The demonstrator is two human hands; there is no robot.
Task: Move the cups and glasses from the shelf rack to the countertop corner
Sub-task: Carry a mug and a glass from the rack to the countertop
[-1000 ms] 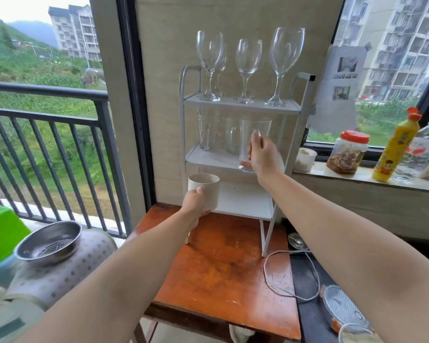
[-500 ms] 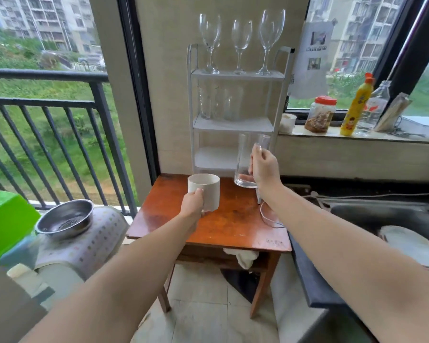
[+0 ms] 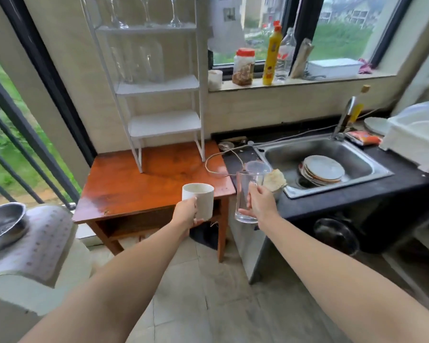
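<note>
Head view is showing the left hand (image 3: pixel 187 214) curling its fingers around a white cylindrical ceramic cup (image 3: pixel 199 203), carrying it upright in front of the near edge of the reddish-brown wooden table (image 3: pixel 144 189). The right hand (image 3: pixel 260 206) is gripping a tall clear drinking glass (image 3: pixel 245 194), fingers wrapped around its side, holding it upright by the near left corner of the dark stone countertop (image 3: pixel 332 201). More clear glasses are standing on the white metal shelf rack (image 3: pixel 164 87) on the table.
</note>
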